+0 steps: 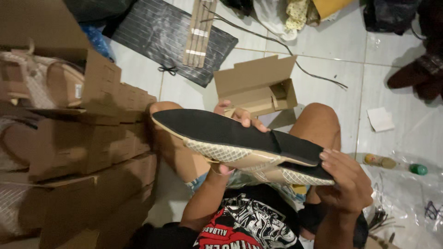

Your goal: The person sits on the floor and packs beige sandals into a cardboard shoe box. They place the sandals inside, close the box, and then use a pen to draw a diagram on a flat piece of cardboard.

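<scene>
Black-soled flat shoe (240,138) — beige, lattice-patterned upper — is held sole-up above the lap: left hand (237,115) grips its middle from behind, right hand (346,177) clasps the heel; stacked cardboard boxes (92,152) stand nearby.

Shoe (240,143): black sole, beige side, white criss-cross mesh panels. Open box (258,87): plain brown cardboard. Stacked boxes (92,147): same brown. Floor (397,83): white tile, thin grey grout lines. Mat (161,34): black, fine ribbed stripes. Shirt (249,226): black, red-and-white graphic print. Paper scrap (380,119): white. Bottle (379,161): yellowish, brown cap. Cap (418,169): green. Cloth (297,13): pale yellow, small floral pattern.
</scene>
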The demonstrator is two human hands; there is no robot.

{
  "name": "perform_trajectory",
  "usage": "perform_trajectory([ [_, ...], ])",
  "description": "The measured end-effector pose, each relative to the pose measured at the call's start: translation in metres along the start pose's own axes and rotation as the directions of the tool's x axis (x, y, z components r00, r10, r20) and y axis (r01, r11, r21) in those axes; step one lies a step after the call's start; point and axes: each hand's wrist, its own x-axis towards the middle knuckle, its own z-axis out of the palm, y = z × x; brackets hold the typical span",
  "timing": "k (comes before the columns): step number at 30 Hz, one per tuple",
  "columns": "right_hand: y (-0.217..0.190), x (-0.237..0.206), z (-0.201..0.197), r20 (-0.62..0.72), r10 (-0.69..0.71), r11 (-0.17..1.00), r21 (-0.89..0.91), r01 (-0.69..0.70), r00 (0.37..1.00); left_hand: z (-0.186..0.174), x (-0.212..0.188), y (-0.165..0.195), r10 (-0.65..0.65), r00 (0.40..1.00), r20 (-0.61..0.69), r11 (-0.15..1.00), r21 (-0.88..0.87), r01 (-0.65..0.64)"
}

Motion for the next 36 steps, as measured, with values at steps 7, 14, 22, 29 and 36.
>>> perform_trajectory([
  [7, -0.001, -0.002, 0.002, 0.003, 0.009, 1.000, 0.030, -0.009, 1.000, -0.002, 0.005, 0.005, 0.008, 0.999, 0.041, 1.000, 0.012, -0.008],
  [14, 0.000, -0.005, 0.004, 0.008, -0.008, 1.000, 0.009, 0.008, 1.000, -0.009, 0.004, 0.005, 0.011, 0.999, 0.052, 1.000, 0.015, -0.012],
  [22, -0.006, -0.003, 0.007, -0.004, 0.017, 0.999, -0.028, -0.017, 1.000, -0.009, 0.002, 0.004, 0.003, 1.000, 0.030, 1.000, 0.010, -0.003],
  [29, 0.005, -0.016, 0.008, -0.023, -0.027, 0.999, -0.021, 0.027, 0.999, -0.012, 0.000, 0.002, -0.001, 0.999, 0.037, 1.000, 0.018, 0.000],
  [36, 0.054, -0.072, 0.023, 0.284, 0.642, 0.612, 0.370, -0.699, 0.712, -0.042, -0.019, 0.009, -0.094, 0.979, 0.178, 0.987, 0.147, 0.068],
])
